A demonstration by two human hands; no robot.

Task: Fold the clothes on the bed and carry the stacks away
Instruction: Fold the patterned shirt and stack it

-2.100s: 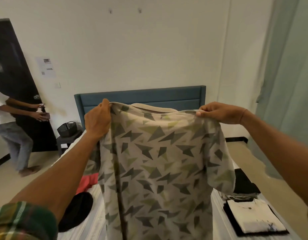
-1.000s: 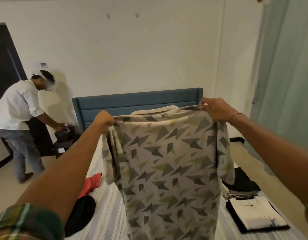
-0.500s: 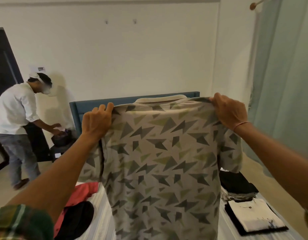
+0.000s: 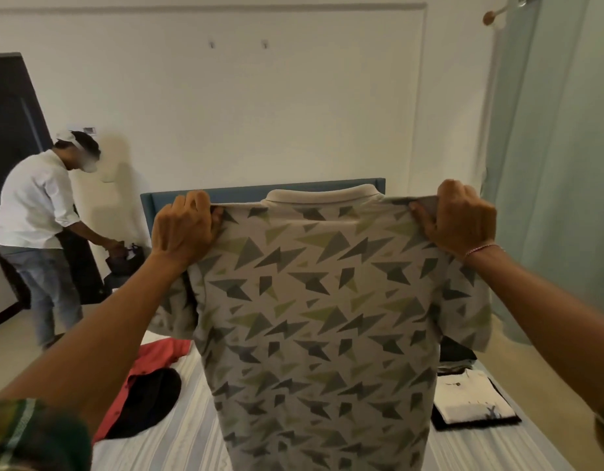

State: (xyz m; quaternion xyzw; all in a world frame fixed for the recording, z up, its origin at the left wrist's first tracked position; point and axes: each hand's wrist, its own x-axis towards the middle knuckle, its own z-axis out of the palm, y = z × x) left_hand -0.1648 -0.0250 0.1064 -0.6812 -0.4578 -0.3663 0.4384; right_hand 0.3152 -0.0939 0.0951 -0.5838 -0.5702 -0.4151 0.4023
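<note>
At frame centre, the left hand [image 4: 185,229] and right hand [image 4: 460,222] pinch the patterned shirt [image 4: 321,317] by its shoulders, fingers curled over; its hem seems cut off below.

The beige collared cotton shirt [image 4: 314,317] carries grey and olive-green triangles. The padded headboard [image 4: 260,192] is teal-blue, the bed sheet [image 4: 188,433] white with pale stripes, on which lie a red garment [image 4: 151,365] (crumpled) and a black cloth [image 4: 144,402].
</note>
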